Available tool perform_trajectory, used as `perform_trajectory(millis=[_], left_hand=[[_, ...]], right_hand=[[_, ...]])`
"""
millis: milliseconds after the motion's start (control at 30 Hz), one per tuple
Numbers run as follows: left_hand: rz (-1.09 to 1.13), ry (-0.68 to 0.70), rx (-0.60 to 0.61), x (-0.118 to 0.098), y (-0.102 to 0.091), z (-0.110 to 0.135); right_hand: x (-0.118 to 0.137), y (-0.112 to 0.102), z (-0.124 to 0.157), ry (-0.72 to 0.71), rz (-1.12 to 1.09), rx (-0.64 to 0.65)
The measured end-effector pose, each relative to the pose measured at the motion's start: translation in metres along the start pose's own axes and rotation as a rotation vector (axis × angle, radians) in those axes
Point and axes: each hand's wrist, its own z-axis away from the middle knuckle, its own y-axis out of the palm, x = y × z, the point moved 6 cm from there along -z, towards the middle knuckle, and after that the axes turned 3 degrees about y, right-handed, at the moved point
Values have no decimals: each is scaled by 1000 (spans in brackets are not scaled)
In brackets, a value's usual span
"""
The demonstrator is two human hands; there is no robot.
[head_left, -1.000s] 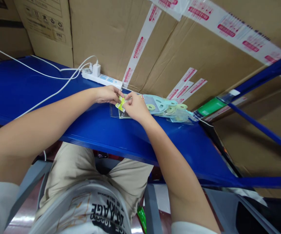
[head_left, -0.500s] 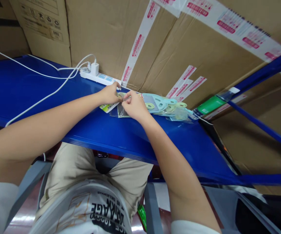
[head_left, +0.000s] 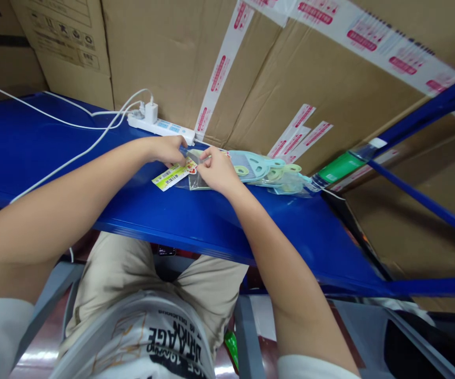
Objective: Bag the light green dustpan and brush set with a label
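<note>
So starting way over on the left, the blue bench (head_left: 33, 142) has loads of bare surface, with just a couple of white cables (head_left: 73, 118) snaking across toward the power strip (head_left: 160, 126) that sits right up against the cardboard boxes (head_left: 164, 58) at the back. Plenty of room to slide stuff that way, though the cables could snag. The left hand (head_left: 167, 149) is curled in, fingertips pinched on the near end of a small clear plastic bag (head_left: 194, 180) lying flat on the bench, and a yellow-green label card (head_left: 169, 176) sticks out just beside it to the left, touching the bag edge, looks like it's only partly in or maybe loose, can't really tell. The right hand (head_left: 216, 169) is also pinched shut on the same bag from the other side, so both hands have hold of it at the mouth. My read is this piece is mid-packing: bag is in hand, card not seated yet, nothing sealed. Right of the hands there's a pile of pastel combs in bags (head_left: 274, 173), overlapping each other and touching the boxes behind, and past that a green-labelled bottle (head_left: 341, 168) lying against the boxes. That side is tight: the blue shelf rail (head_left: 424, 208) cuts across diagonally and the bench narrows. The front edge of the bench is near the wrists, with the person's lap right below, so anything nudged forward just drops.
</note>
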Motion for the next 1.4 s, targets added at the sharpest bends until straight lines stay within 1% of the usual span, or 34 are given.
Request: perform_trajectory(millis=[100,233,433,633,867,933,1033,1133,1233,1400], left_hand=[[-24,27,44,1,0,-2],[8,53,64,3,1,-7],[196,38,-81,11,-2,-17],[402,3,-142,15,-1,-24],[550,-7,-234,13,9,-27],[564,-10,-216,13,10,-24],[562,-33,-123,13,11,-17],[527,-10,-51,11,10,-12],[479,20,-60,9,9,-11],[493,-8,-118,12,5,-16]], right_hand=[[-2,0,-2,-15,-4,8],[0,0,0,25,1,14],[2,-1,2,39,6,22],[-1,0,-1,-1,-10,7],[1,-1,1,28,21,7],[1,-2,1,30,23,10],[0,-2,0,17,18,7],[-1,-1,0,4,7,5],[-3,0,-1,-4,2,-3],[-3,0,-2,-18,2,-2]])
